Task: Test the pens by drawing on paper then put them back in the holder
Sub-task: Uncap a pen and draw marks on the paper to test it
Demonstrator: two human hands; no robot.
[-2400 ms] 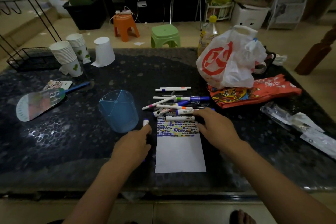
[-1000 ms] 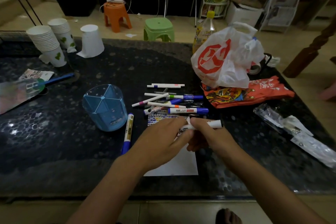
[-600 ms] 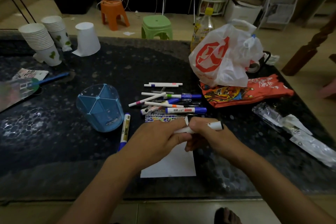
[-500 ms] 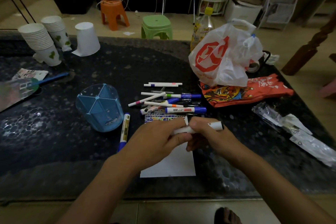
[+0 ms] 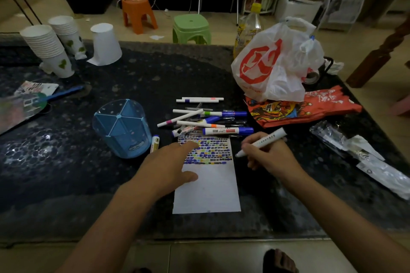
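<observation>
A white sheet of paper (image 5: 208, 188) lies on the dark table, its top covered with coloured marks. My left hand (image 5: 168, 166) rests flat on the sheet's left side, fingers stretched over the marks. My right hand (image 5: 268, 157) grips a white marker (image 5: 266, 139), its tip pointing down-left just off the paper's right edge. The blue pen holder (image 5: 121, 128) stands left of the paper, with a yellow and blue marker (image 5: 155, 143) lying beside it. A pile of several pens (image 5: 206, 117) lies beyond the paper.
A white and red plastic bag (image 5: 273, 66) and a red packet (image 5: 310, 106) sit at the right back. Clear wrappers (image 5: 366, 162) lie at the right. Stacked paper cups (image 5: 46, 49) and a hand fan (image 5: 22, 104) are at the left. A bottle (image 5: 248, 26) stands behind the bag.
Both hands were together on the white marker above the paper. They have parted: my left hand dropped flat onto the paper and my right hand swung the marker tip-down to the right.
</observation>
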